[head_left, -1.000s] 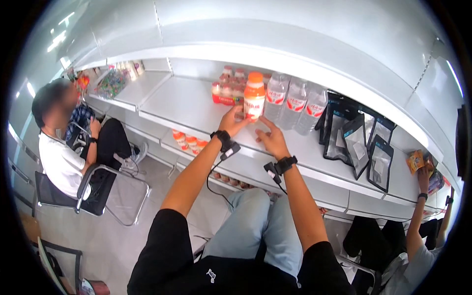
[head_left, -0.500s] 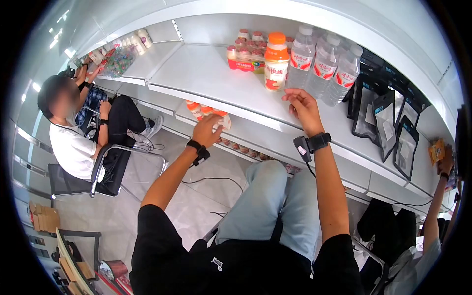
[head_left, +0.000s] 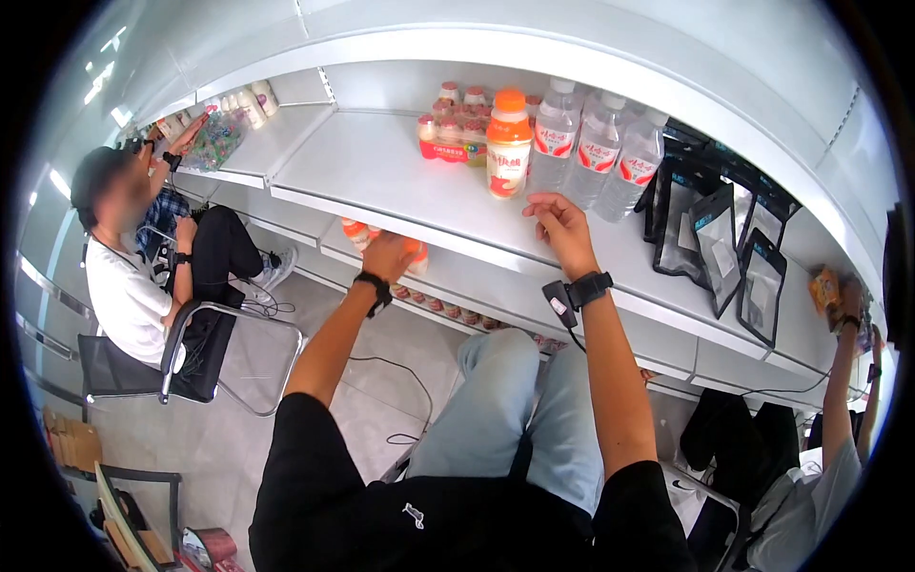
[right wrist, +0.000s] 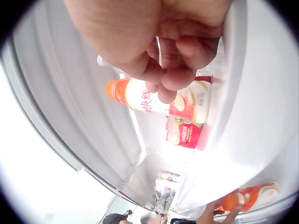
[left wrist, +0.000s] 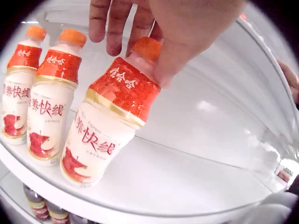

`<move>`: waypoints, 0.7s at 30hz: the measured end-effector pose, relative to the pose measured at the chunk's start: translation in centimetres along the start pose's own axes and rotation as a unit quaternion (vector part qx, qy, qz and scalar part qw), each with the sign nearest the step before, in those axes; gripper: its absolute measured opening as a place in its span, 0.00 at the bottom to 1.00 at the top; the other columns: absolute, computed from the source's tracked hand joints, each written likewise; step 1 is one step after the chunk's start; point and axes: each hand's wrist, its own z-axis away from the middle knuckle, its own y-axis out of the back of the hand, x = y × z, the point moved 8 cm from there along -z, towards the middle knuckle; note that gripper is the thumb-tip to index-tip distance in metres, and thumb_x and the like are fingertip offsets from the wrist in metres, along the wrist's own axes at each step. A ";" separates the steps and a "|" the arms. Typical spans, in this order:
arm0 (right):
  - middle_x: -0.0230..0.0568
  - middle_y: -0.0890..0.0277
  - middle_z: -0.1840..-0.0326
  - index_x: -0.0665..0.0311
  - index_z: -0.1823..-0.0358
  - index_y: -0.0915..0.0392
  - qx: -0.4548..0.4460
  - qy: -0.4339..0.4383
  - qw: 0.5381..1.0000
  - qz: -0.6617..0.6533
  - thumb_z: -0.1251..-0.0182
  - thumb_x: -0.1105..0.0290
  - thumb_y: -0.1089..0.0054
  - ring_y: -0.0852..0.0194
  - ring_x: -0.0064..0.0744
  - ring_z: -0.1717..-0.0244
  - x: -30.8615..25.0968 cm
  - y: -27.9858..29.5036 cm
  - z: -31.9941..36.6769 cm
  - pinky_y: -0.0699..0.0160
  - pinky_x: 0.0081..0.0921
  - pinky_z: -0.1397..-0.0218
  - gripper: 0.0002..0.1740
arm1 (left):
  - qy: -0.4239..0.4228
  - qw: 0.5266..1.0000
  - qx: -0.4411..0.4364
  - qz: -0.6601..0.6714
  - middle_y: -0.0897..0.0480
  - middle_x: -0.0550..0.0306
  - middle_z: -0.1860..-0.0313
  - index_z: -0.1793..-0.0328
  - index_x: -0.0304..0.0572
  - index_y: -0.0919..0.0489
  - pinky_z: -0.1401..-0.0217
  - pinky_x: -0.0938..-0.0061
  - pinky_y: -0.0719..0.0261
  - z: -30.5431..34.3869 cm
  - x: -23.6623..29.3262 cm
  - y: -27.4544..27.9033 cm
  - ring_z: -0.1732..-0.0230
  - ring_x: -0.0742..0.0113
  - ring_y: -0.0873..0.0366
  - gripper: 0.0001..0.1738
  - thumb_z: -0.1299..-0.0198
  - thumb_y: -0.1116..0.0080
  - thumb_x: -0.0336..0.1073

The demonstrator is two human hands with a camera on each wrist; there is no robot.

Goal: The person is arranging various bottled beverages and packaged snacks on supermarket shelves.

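Note:
My left hand [head_left: 388, 255] reaches down to the lower shelf. In the left wrist view its thumb and fingers are around the neck of an orange-capped milk drink bottle [left wrist: 112, 107], which leans and has its base at the shelf's front. Two matching bottles, a nearer one [left wrist: 53, 100] and an outer one [left wrist: 21, 88], stand left of it. My right hand [head_left: 564, 229] hovers over the upper shelf's front edge, fingers loosely curled and holding nothing. Just beyond it stands another orange-capped milk drink bottle [head_left: 509, 153], upright on the upper shelf.
Several clear water bottles [head_left: 596, 143] stand right of the upper milk drink, and a red-wrapped pack of small bottles [head_left: 453, 129] left of it. Black pouches [head_left: 720, 248] lie farther right. A seated person [head_left: 129, 257] is at left; another person's arm [head_left: 839, 381] reaches in at right.
My left hand has left the upper milk drink bottle and moved down and left to one on the lower shelf. The right hand stays near the upper bottle, its fingers more curled.

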 end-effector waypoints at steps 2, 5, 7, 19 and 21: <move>0.34 0.16 0.57 0.64 0.45 0.20 -0.004 0.008 1.000 -0.005 0.26 0.74 0.48 0.33 0.15 0.73 0.0 0.1 -0.2 0.33 0.14 0.68 0.13 | 0.014 0.996 0.007 0.093 0.16 0.48 0.48 0.38 0.45 0.22 0.46 0.59 0.19 2.6 0.7 1.9 0.48 0.47 0.18 0.25 0.40 0.32 0.43; 0.36 0.16 0.57 0.68 0.45 0.20 -0.011 0.011 1.000 -0.015 0.26 0.75 0.49 0.32 0.16 0.72 -0.5 0.0 -0.1 0.32 0.15 0.67 0.13 | 0.061 0.969 0.014 0.239 0.18 0.46 0.41 0.37 0.44 0.23 0.46 0.62 0.17 4.4 3.4 8.8 0.46 0.46 0.18 0.26 0.40 0.31 0.42; 0.36 0.16 0.57 0.68 0.45 0.20 -0.015 0.004 1.000 -0.016 0.26 0.76 0.49 0.32 0.16 0.72 -0.9 -0.4 0.1 0.31 0.15 0.66 0.13 | 0.062 0.955 -0.026 0.288 0.17 0.48 0.41 0.35 0.43 0.24 0.49 0.66 0.16 5.2 6.0 13.4 0.48 0.50 0.16 0.28 0.40 0.30 0.42; 0.36 0.16 0.59 0.67 0.47 0.20 -0.035 0.038 0.998 -0.042 0.26 0.76 0.49 0.31 0.17 0.70 -0.2 -0.1 0.3 0.27 0.17 0.64 0.12 | 0.020 0.891 0.071 0.449 0.17 0.58 0.46 0.34 0.40 0.25 0.54 0.77 0.18 -5.1 8.6 25.7 0.52 0.70 0.16 0.25 0.36 0.32 0.33; 0.37 0.16 0.59 0.67 0.47 0.20 -0.038 0.043 0.998 -0.039 0.26 0.76 0.49 0.30 0.18 0.70 -0.1 -0.2 0.2 0.26 0.18 0.64 0.12 | 0.012 0.891 0.106 0.441 0.16 0.58 0.45 0.35 0.41 0.24 0.54 0.77 0.18 -8.2 7.9 24.4 0.52 0.69 0.16 0.25 0.36 0.32 0.34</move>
